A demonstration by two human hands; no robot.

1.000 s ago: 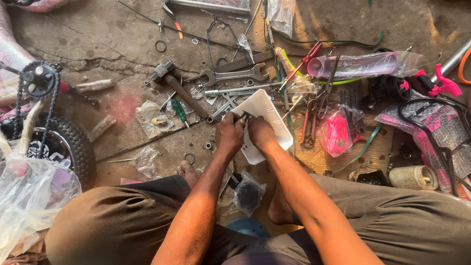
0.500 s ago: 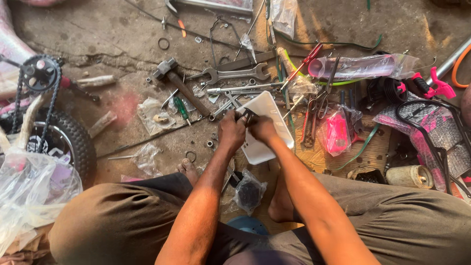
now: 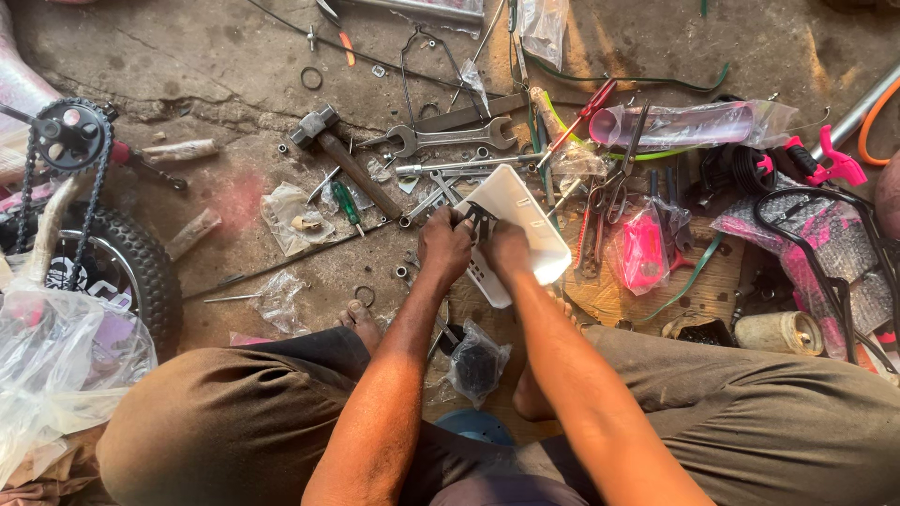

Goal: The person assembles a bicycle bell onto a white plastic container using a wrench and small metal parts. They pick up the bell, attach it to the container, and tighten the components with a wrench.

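My left hand and my right hand meet over a white plastic cover that lies on the ground in front of my knees. Between the fingers of both hands sits a small dark metal part, pressed against the cover's near edge. How each finger grips it is too small to make out. Just beyond the cover lie a large open-ended wrench and a hammer with a wooden handle.
A small bicycle wheel with chain and sprocket stands at left beside clear plastic wrapping. Screwdrivers, pliers, washers and pink bicycle parts litter the concrete. A black bag of small parts lies between my feet.
The view has shifted slightly. My hands stay together on the white cover, working the small dark part with little movement.
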